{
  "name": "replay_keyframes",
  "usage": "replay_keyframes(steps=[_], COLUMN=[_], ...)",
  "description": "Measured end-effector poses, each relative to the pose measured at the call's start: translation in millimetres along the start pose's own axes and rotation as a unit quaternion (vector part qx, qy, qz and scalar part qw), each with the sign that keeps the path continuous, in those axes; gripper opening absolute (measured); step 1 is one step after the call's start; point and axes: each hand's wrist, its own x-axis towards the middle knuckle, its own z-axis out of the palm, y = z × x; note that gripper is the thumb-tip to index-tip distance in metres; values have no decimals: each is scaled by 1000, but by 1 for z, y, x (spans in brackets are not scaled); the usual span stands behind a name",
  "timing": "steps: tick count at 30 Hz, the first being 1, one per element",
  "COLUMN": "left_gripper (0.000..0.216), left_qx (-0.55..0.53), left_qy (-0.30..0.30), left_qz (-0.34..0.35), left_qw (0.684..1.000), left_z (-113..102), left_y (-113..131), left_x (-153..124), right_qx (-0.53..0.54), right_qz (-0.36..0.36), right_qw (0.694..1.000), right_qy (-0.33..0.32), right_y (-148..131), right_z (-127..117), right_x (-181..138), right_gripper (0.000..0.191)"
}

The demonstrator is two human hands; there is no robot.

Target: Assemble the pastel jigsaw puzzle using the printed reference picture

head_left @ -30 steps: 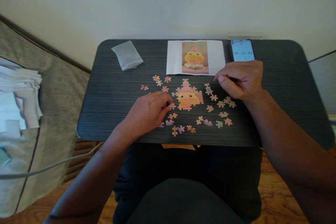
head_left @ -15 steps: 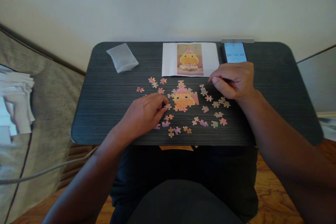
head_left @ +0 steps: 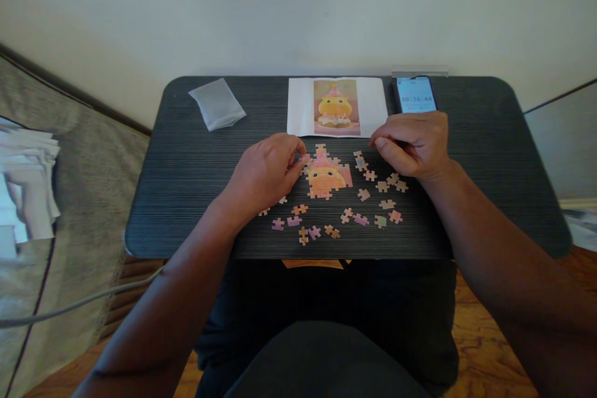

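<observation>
Pinched between the thumb and fingers of my left hand (head_left: pixel 268 174) is a small pink puzzle piece (head_left: pixel 305 158). It is at the upper left edge of the partly joined puzzle (head_left: pixel 327 179), which shows a yellow character in a pink hat; whether it interlocks there I cannot tell. My right hand (head_left: pixel 416 143) rests on the table below the phone, fingers curled, with nothing visible in them. Several loose pieces, among them a purple piece (head_left: pixel 360 219) and a green piece (head_left: pixel 380 221), lie below and right of the puzzle. My left hand hides others.
Behind the puzzle, a white sheet with a printed reference picture (head_left: pixel 336 107) lies on the dark table (head_left: pixel 158 199). A phone (head_left: pixel 416 94) showing a running timer is at the back right. A clear plastic bag (head_left: pixel 217 104) sits at the back left.
My left hand has moved up along the puzzle's left side, carrying the pink piece from the lower left to the upper left edge. My right hand stays in place.
</observation>
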Motion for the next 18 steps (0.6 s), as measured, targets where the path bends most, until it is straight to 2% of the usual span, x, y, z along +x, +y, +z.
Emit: replay_keyframes(steps=[3, 6, 9, 18], left_gripper=[9, 10, 10, 9], left_qx=[16, 17, 19, 22], left_qy=[-21, -31, -34, -26], left_qz=[-7, -17, -21, -10], left_qw=[1000, 999, 999, 999], left_z=[5, 7, 8, 12], left_y=[1, 1, -1, -4], left_x=[12, 19, 22, 25], right_qx=[4, 2, 4, 15], right_qz=[-12, 17, 41, 33], right_qw=[1000, 1000, 999, 999], right_qy=[12, -5, -19, -10], right_y=[1, 0, 0, 3], right_z=[0, -1, -2, -1], right_x=[-1, -2, -3, -5], right_gripper=[20, 23, 25, 21])
